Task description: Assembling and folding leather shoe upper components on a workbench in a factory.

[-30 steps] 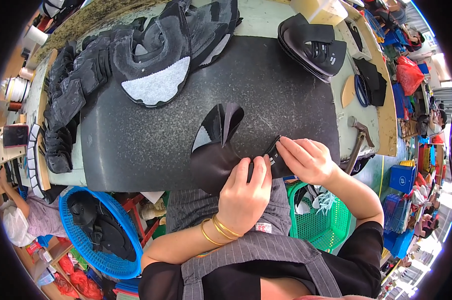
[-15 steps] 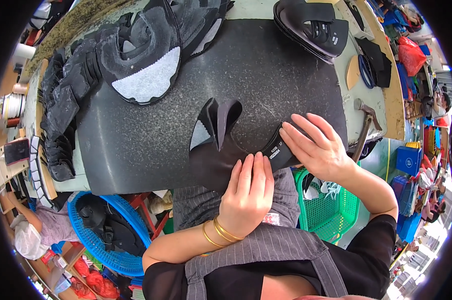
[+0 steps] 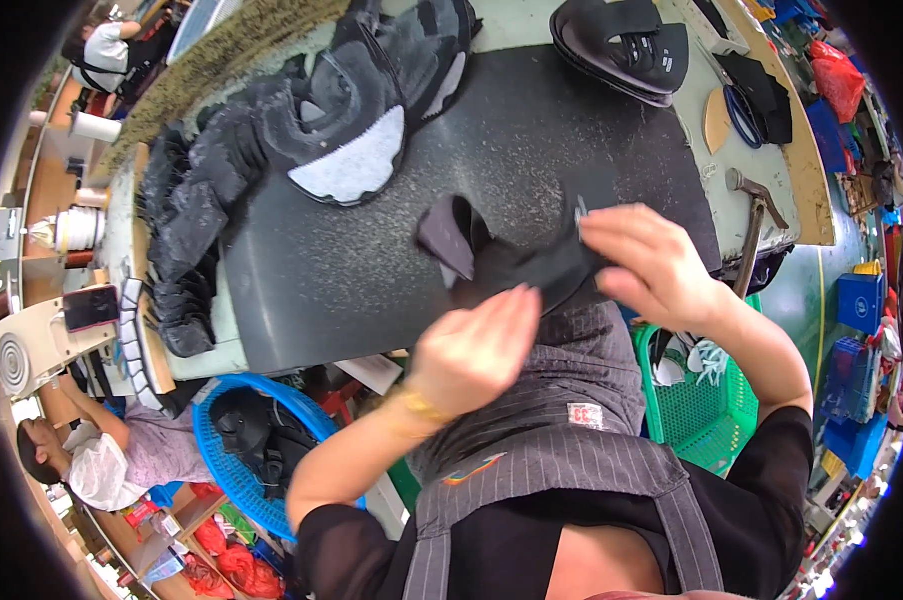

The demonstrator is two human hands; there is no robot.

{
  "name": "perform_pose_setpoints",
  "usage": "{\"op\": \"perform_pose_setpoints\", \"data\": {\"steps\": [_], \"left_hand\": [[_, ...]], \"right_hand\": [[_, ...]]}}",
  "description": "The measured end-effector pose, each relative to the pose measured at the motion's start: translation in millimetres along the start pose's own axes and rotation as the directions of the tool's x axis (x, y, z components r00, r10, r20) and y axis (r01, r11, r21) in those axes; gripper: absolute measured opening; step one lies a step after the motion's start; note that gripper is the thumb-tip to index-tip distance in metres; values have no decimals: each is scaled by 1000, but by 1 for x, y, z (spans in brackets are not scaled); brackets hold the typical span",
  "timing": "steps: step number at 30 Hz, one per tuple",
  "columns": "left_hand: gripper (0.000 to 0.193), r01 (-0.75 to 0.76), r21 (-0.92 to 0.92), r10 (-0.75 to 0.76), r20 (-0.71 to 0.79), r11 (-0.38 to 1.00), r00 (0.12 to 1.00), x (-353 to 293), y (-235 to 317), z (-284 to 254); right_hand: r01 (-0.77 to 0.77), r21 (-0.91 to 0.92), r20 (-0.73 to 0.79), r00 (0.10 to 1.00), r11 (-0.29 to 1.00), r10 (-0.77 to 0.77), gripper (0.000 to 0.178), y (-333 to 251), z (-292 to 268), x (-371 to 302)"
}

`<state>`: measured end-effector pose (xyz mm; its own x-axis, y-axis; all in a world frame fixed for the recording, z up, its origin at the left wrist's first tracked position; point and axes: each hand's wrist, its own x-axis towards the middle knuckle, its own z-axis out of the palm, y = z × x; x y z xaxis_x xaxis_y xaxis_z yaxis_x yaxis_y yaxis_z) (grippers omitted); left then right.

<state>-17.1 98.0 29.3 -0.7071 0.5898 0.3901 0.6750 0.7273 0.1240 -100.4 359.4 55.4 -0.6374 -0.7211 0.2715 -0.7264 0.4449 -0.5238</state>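
A black fabric shoe upper, blurred and with one end curled into a loop, is on the dark work mat close to the near edge. My right hand grips its right end, fingers above and thumb below. At the near side of the upper, my left hand has its fingers pointing right, close together and smeared by motion; whether they pinch the fabric cannot be made out. Stacked black uppers rest at the far right of the mat. More black pieces, one with a white patch, are heaped at the far left.
A hammer lies on the table right of the mat, near a tan oval piece. Below the table edge stand a blue basket with black parts and a green basket. Another person sits at lower left.
The upper has shifted and turned, its looped end swinging round. My left hand has moved left and turned; my right hand has moved slightly. The view has shifted too.
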Motion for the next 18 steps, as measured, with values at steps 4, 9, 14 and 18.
{"op": "perform_pose_setpoints", "data": {"steps": [4, 9, 14, 18], "left_hand": [[30, -35, -297, 5, -101, 954, 995, 40, 41, 24], [51, 69, -242, -106, -144, 968, 984, 42, -32, -25], [57, 384, -755, -421, 158, 532, 893, 39, -66, 9], [60, 535, -826, -699, 277, 178, 659, 5, -45, -4]], "right_hand": [[-428, 774, 206, 867, 467, 453, 50, -34, 30, 44], [-438, 527, -11, 853, 728, 521, 54, -44, 62, 4], [-333, 133, -447, 820, 933, 357, 50, -49, 94, 17], [-186, 216, -304, 920, 959, 247, 26, -37, 87, 7]]}}
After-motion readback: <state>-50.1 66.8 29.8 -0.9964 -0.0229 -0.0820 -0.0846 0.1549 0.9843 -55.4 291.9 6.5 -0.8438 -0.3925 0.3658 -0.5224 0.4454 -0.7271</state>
